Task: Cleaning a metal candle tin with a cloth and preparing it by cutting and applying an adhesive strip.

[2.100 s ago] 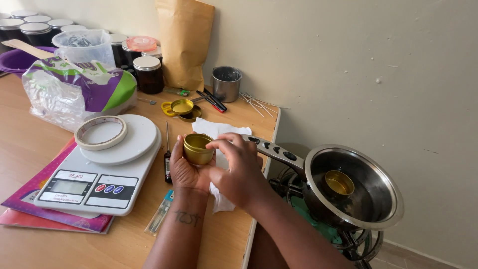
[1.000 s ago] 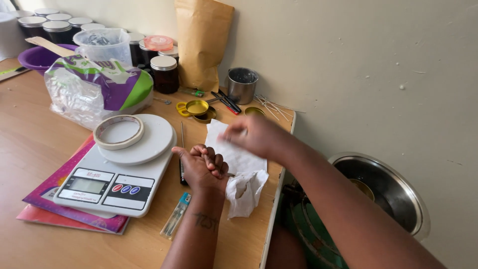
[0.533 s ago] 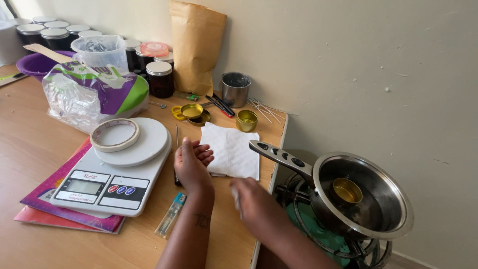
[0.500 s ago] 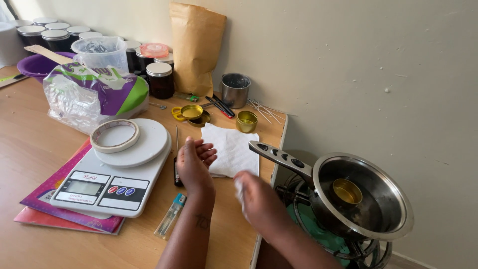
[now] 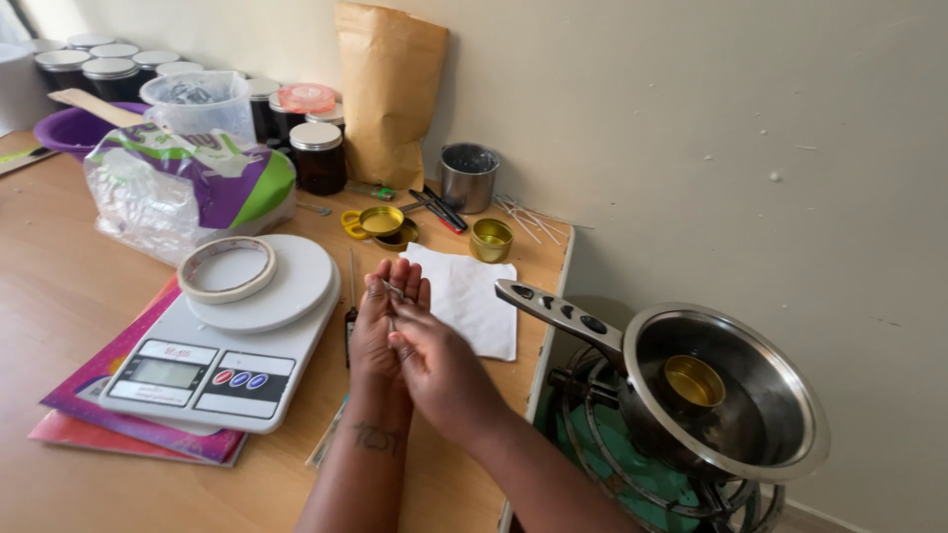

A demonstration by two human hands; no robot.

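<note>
My left hand (image 5: pixel 380 321) is raised palm up over the wooden table (image 5: pixel 59 296), fingers straight and together. A thin wick with a small metal tab (image 5: pixel 393 290) lies along its fingers. My right hand (image 5: pixel 439 365) comes in from the lower right and pinches the lower end of that wick against the left palm. Just beyond the hands a white napkin (image 5: pixel 469 296) lies flat. A small gold tin (image 5: pixel 491 239) stands past the napkin's far edge.
A white kitchen scale (image 5: pixel 232 341) carrying a tape roll (image 5: pixel 229 268) sits left of the hands on coloured booklets (image 5: pixel 74 405). Right of the table edge a steel saucepan (image 5: pixel 736 449) holding a gold tin (image 5: pixel 693 381) rests on a burner. Behind stand a brown paper bag (image 5: pixel 388 94), metal cup (image 5: pixel 467 178), dark jars (image 5: pixel 316 156) and a plastic bag (image 5: pixel 183 188).
The gold tin left my left hand and now stands past the napkin. The napkin was laid flat. My right hand swung back to pinch the wick on my left palm.
</note>
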